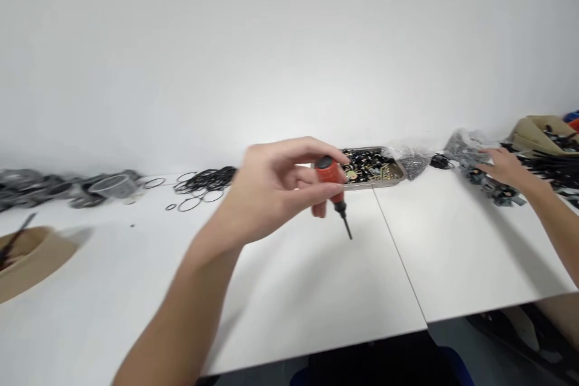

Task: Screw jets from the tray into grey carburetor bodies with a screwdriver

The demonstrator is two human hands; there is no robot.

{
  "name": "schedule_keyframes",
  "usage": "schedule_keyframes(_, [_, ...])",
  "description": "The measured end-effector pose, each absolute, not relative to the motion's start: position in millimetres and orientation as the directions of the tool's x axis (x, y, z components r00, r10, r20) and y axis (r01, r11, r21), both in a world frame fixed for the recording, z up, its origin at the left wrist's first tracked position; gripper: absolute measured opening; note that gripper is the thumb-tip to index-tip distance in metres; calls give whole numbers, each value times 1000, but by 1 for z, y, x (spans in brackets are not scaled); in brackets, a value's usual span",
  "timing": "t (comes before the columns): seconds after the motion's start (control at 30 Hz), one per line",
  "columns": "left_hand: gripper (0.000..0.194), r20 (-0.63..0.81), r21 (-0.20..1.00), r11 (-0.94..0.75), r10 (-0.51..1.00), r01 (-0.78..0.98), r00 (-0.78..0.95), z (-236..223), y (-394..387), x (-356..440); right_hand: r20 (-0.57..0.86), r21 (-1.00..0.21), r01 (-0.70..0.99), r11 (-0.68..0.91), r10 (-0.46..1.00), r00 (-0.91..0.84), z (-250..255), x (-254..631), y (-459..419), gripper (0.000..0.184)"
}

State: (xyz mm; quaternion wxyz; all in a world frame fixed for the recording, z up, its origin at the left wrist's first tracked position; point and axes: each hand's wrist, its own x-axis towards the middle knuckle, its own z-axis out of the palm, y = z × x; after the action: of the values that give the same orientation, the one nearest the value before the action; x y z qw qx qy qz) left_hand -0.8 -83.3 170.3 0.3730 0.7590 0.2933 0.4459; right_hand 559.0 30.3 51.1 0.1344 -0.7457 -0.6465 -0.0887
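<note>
My left hand (pixel 289 184) is closed around the red handle of a screwdriver (pixel 329 175), holding it above the white table. The tool's dark, thin shaft slants down to the right, and its tip is in the air. Far to the right, my right hand (pixel 504 167) reaches over a pile of small grey and black parts (pixel 497 190). Its fingers are apart, beside a clear plastic bag (pixel 465 143) of grey pieces; whether the fingertips touch any part cannot be made out.
A metal tray (pixel 382 183) of screws and small fittings stands by the wall. Black rubber rings (pixel 208 181) and grey round parts (pixel 113 186) lie to the left. A tan container (pixel 45 259) is at the left edge, another tan container (pixel 538 136) at the far right.
</note>
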Motion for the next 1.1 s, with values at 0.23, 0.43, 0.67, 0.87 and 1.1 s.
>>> schedule_keyframes(0.23, [23,133,943,-275,826,186,548,115,-35,26,393,-256,921,293,902,-177,66,407,27,49])
schedule_keyframes(0.43, [28,36,972,-108,946,209,323,10,8,9,529,-395,705,589,773,-350,29,281,4,32])
schedule_keyframes(0.67, [27,19,990,-68,936,127,351,-27,23,-7,495,-483,609,629,770,-403,-23,247,-15,27])
schedule_keyframes(0.87, [29,-24,996,-11,923,87,384,-25,24,-15,409,-589,666,457,880,-243,-19,259,-15,34])
schedule_keyframes(1.1, [33,-24,999,10,924,39,381,-30,25,-17,291,-631,658,411,912,-290,-34,257,-12,34])
